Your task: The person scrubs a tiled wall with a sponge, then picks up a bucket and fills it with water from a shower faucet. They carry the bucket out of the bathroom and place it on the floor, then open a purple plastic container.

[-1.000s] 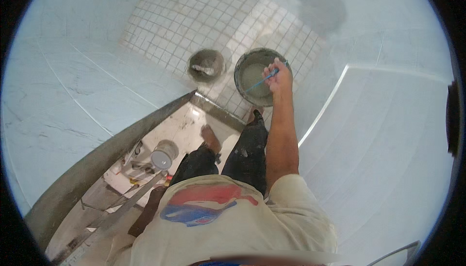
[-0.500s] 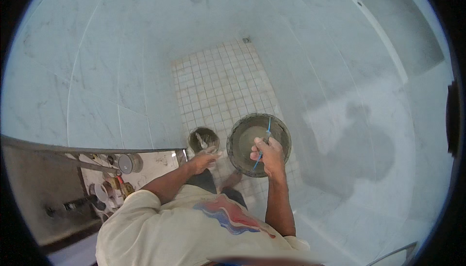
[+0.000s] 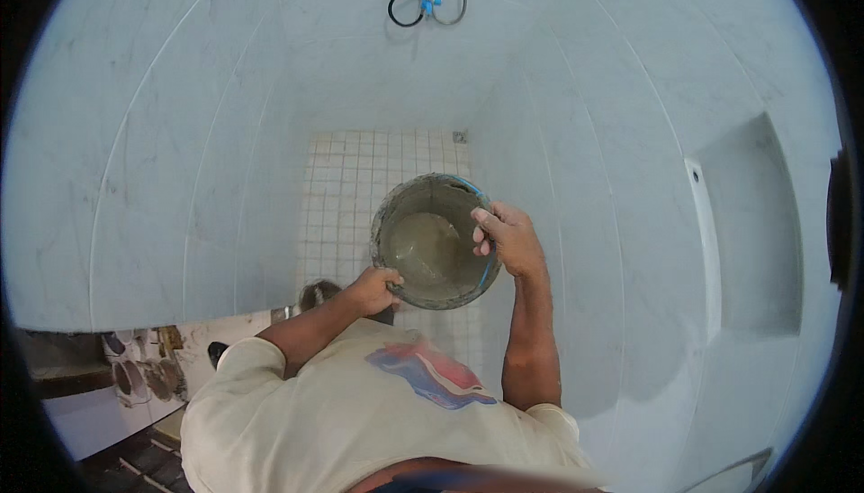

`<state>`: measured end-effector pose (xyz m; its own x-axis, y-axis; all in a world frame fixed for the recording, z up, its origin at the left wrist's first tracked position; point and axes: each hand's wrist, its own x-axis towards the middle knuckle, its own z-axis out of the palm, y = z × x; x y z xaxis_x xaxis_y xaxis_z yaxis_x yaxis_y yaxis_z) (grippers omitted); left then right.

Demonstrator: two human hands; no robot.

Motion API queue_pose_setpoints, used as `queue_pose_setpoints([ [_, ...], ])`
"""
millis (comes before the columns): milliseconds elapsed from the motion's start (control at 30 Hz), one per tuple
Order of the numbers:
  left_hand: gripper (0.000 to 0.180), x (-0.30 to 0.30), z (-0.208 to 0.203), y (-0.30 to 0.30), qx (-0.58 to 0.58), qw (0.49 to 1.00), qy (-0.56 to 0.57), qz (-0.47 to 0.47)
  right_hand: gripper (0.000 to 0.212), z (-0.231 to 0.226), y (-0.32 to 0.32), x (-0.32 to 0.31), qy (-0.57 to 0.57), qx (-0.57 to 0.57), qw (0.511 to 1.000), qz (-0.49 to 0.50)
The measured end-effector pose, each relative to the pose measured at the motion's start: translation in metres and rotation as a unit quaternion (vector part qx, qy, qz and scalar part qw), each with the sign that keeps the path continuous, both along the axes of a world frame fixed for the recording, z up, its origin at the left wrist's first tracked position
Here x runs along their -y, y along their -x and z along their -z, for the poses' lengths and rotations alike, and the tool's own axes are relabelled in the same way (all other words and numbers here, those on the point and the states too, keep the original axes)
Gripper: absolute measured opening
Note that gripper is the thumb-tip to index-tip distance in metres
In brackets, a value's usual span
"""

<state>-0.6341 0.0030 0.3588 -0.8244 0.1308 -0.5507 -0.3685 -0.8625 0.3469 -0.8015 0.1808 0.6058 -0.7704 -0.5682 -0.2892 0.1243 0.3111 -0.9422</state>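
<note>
My T-shirt (image 3: 297, 421) is cream, loose & creased, w/ short sleeves (image 3: 236, 360). Chest print (image 3: 436, 371): wavy shape, red band & blue band, pale streak btwn. My L hand (image 3: 373, 292) & R hand (image 3: 515, 241) are bare, as are both forearms (image 3: 531, 331). Small dark bit of my trousers (image 3: 384, 316) shows, mostly hidden.

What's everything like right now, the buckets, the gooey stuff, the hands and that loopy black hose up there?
Large bucket: partly filled, sides smeared
Grey mix: wet-looking, shiny in places
Left hand: grip closed on large bucket's rim
Right hand: grip curled around blue handle
Blue handle: along large bucket's right side
Small bucket: partly hidden, contents unclear
Black hose: hanging, looped
</note>
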Motion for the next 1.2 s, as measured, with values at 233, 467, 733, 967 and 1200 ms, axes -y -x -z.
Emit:
queue_pose_setpoints([
  [233,0.043,0.047,-0.059,0.124,0.078,0.994,0.005,-0.077,0.022,0.074,0.185,0.056,-0.255,-0.422,0.868,0.047],
  [467,0.038,0.118,-0.057,0.241,0.079,0.989,-0.007,-0.125,0.027,0.134,0.334,0.141,-0.358,-0.479,0.8,-0.053],
  [733,0.026,0.192,0.0,0.365,0.046,0.979,-0.036,-0.196,0.037,0.132,0.457,0.284,-0.123,-0.57,0.812,-0.023],
  [967,0.029,0.223,-0.012,0.414,0.099,0.968,0.015,-0.229,0.044,0.051,0.488,0.387,-0.144,-0.607,0.774,-0.105],
  [1200,0.031,0.243,-0.015,0.432,0.114,0.952,-0.045,-0.279,0.03,0.063,0.53,0.385,-0.07,-0.557,0.804,-0.197],
])
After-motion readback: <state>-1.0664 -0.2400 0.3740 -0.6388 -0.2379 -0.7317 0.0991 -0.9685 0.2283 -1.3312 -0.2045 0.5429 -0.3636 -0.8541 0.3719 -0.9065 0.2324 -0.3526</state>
